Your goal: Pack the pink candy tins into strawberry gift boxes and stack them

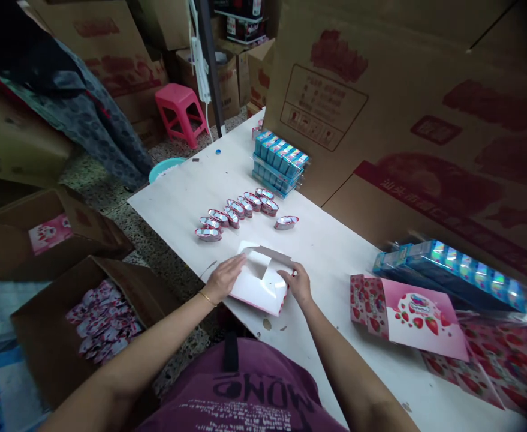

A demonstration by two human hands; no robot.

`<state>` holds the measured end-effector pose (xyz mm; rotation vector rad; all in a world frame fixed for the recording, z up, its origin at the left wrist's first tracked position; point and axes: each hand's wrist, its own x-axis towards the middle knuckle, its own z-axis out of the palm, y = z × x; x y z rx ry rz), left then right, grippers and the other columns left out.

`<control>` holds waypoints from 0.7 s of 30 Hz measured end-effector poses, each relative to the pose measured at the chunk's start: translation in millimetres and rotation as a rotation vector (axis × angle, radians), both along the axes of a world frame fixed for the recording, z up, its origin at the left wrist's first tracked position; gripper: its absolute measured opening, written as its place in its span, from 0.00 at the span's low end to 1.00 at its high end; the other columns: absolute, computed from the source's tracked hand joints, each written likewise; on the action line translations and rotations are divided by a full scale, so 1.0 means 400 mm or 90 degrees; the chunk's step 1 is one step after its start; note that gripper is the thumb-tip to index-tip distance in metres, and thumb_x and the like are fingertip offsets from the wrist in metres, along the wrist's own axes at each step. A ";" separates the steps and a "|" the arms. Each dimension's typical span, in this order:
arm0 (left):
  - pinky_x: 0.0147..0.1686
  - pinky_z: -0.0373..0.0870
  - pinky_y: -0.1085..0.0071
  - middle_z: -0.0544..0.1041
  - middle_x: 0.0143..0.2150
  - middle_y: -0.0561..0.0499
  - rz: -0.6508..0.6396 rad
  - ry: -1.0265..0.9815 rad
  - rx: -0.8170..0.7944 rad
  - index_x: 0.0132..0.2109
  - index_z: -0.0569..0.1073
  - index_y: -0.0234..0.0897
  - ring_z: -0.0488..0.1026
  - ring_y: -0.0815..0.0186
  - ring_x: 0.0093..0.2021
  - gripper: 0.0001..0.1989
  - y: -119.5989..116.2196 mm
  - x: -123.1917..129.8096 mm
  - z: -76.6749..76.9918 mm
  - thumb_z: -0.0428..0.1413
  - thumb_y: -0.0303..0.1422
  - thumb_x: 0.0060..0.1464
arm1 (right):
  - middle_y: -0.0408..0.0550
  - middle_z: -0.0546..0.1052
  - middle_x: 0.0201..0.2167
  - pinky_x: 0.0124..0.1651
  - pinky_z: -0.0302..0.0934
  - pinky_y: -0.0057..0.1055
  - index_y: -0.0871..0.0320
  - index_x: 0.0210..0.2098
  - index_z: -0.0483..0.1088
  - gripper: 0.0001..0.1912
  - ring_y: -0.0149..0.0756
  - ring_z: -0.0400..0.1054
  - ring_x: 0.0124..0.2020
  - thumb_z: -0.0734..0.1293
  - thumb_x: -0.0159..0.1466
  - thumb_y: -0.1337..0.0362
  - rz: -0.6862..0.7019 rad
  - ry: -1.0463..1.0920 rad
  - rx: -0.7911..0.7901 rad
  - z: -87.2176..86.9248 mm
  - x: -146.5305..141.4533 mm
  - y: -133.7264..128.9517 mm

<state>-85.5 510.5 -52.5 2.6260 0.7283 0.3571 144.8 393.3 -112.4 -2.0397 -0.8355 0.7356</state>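
Observation:
A flat carton (pixel 258 288), white on its upward side with a pink printed edge, lies near the table's front edge, its end flap partly raised. My left hand (pixel 225 279) holds the carton along its left side, fingers fairly straight and together. At the right side, my right hand (pixel 300 284) grips the carton's edge by the flap, thumb inward. Just beyond it, several small red-and-silver sachets (pixel 231 215) stand in a rough double row. One sachet (pixel 286 222) stands apart to the right.
Pink strawberry cartons (pixel 420 315) are stacked at the right. Blue packs stand in wrapped groups at the back (pixel 279 162) and right (pixel 452 264). On the floor at left, an open box (pixel 150 294) holds many sachets. A person's legs (pixel 110 120) and a pink stool (pixel 180 111) are beyond.

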 end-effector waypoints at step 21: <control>0.58 0.51 0.58 0.55 0.60 0.37 0.554 -0.120 -0.287 0.62 0.46 0.34 0.53 0.54 0.60 0.44 0.006 0.024 -0.100 0.60 0.37 0.42 | 0.48 0.72 0.39 0.33 0.61 0.32 0.54 0.55 0.58 0.24 0.37 0.67 0.34 0.57 0.59 0.58 0.057 -0.234 -0.174 0.037 -0.098 -0.085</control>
